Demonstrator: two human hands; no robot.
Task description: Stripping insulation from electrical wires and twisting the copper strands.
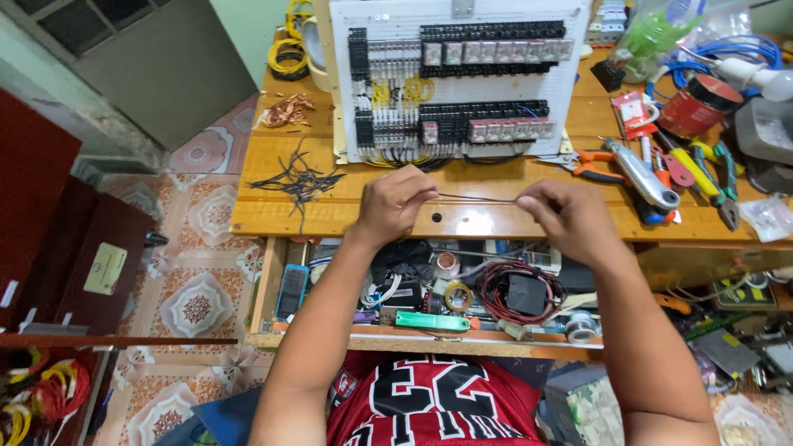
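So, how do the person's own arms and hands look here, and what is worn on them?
Both arms are bare from the upper arm down: no sleeves reach them in view. The left hand and the right hand carry no gloves, and no watch, ring or wristband shows. Below them, the person wears a red sleeveless jersey with black and white markings.

Bare forearms, no sleeves in view, red jersey with black, white-edged numerals, possibly dark shorts below
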